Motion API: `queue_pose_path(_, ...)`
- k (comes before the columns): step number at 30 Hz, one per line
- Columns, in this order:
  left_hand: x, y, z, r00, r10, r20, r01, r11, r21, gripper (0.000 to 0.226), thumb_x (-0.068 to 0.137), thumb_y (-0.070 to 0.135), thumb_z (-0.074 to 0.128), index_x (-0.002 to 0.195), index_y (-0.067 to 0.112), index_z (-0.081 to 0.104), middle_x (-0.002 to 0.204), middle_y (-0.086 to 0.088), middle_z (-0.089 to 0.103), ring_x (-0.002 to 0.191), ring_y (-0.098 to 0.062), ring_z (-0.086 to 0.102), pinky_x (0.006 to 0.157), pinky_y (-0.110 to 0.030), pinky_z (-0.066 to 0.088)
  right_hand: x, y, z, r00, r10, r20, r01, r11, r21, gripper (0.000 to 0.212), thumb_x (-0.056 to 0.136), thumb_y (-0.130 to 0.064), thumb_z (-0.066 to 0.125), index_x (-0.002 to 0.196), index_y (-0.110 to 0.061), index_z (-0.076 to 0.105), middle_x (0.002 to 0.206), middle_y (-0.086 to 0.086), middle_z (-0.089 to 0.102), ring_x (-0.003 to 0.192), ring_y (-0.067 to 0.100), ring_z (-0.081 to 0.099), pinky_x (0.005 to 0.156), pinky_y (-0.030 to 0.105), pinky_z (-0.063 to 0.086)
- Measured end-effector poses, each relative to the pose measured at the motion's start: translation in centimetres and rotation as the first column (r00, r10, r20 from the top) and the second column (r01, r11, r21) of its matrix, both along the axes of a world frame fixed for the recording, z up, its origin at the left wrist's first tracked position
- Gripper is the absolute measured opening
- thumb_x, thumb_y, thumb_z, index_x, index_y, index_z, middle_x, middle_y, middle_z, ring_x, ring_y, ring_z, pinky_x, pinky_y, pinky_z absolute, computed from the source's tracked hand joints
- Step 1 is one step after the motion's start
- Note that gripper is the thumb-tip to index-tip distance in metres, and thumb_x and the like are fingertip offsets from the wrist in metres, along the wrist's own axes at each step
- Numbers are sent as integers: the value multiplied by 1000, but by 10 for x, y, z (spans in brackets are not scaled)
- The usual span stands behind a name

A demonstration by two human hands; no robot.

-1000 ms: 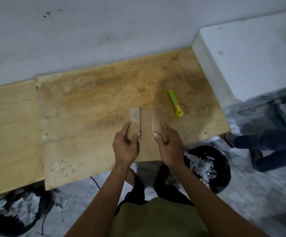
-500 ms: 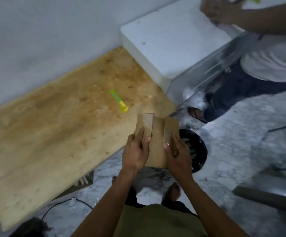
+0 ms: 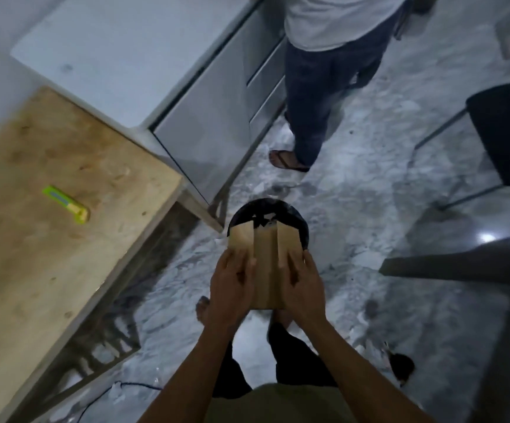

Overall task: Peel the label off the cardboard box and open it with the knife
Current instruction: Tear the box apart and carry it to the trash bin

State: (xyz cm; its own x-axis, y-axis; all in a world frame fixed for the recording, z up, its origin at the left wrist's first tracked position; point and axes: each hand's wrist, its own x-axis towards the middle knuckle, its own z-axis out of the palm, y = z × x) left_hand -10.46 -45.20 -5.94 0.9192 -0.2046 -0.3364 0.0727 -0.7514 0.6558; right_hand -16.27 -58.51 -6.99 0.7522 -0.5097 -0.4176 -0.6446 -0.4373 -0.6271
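Observation:
I hold a small brown cardboard box [image 3: 265, 264] in the air over the floor, its two top flaps spread apart. My left hand [image 3: 232, 285] grips its left side and my right hand [image 3: 301, 285] grips its right side. The box hangs just above a round black bin [image 3: 296, 221] on the floor. The green and yellow knife [image 3: 66, 203] lies by itself on the wooden table [image 3: 49, 254] at the left, well away from both hands.
A white cabinet [image 3: 125, 56] with drawers stands behind the table. Another person [image 3: 318, 87] in jeans and sandals stands beside it. A black chair [image 3: 504, 132] is at the right. A dark bar [image 3: 461, 267] crosses the right side. A cable [image 3: 119, 389] lies on the marble floor.
I have turned right and carried the box off the wooden table to above the black bin. The knife stayed on the table, now far to my left.

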Motion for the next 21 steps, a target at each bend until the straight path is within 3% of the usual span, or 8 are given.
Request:
queue_pose_path(4, 2, -13, -22, 994, 16, -104, -10, 998, 59, 39, 101, 36, 51, 132, 16, 62, 147, -10, 50, 129, -26, 52, 98, -25, 37, -2, -10, -25, 996, -30, -79, 35, 997, 68, 63, 89, -59, 28, 135, -25, 53, 148, 8, 45, 120, 28, 57, 92, 34, 47)
queue_pose_path(9, 20, -24, -70, 984, 78, -157, -73, 997, 38, 29, 97, 34, 59, 115, 15, 71, 123, -10, 61, 96, -12, 54, 81, -17, 35, 13, -17, -73, 981, -132, -139, 151, 979, 139, 45, 92, -50, 44, 121, -21, 63, 128, 10, 60, 107, 28, 63, 90, 39, 51)
queue_pose_path(13, 42, -30, -135, 977, 68, -202, -58, 997, 51, 27, 99, 33, 53, 111, 17, 71, 110, -9, 64, 103, -25, 60, 83, -28, 43, 36, -28, -126, 972, -174, -160, 197, 970, 140, 35, 97, -33, 52, 122, -14, 65, 117, 10, 66, 105, 26, 62, 85, 25, 43)
queue_pose_path(16, 61, -40, -174, 979, 47, -196, -43, 999, 22, 27, 102, 30, 48, 100, 13, 69, 90, -2, 61, 91, -24, 60, 77, -30, 42, 54, -38, -165, 967, -193, -164, 215, 968, 130, 39, 98, -34, 49, 127, -13, 64, 121, 13, 66, 108, 26, 62, 77, 12, 34)
queue_pose_path(19, 75, -52, -203, 975, 51, -217, -52, 999, 0, 31, 103, 31, 43, 90, 12, 63, 81, 3, 57, 83, -17, 55, 74, -29, 39, 69, -47, -200, 966, -214, -143, 234, 962, 138, 37, 99, -29, 50, 129, -11, 61, 124, 15, 65, 112, 28, 61, 88, 20, 40)
queue_pose_path(21, 82, -57, -221, 973, 41, -227, -43, 999, -5, 36, 104, 34, 39, 96, 11, 64, 86, 2, 61, 88, -18, 58, 77, -30, 42, 77, -51, -220, 958, -234, -164, 258, 955, 145, 39, 100, -32, 47, 132, -12, 59, 127, 14, 63, 116, 29, 59, 93, 26, 44)
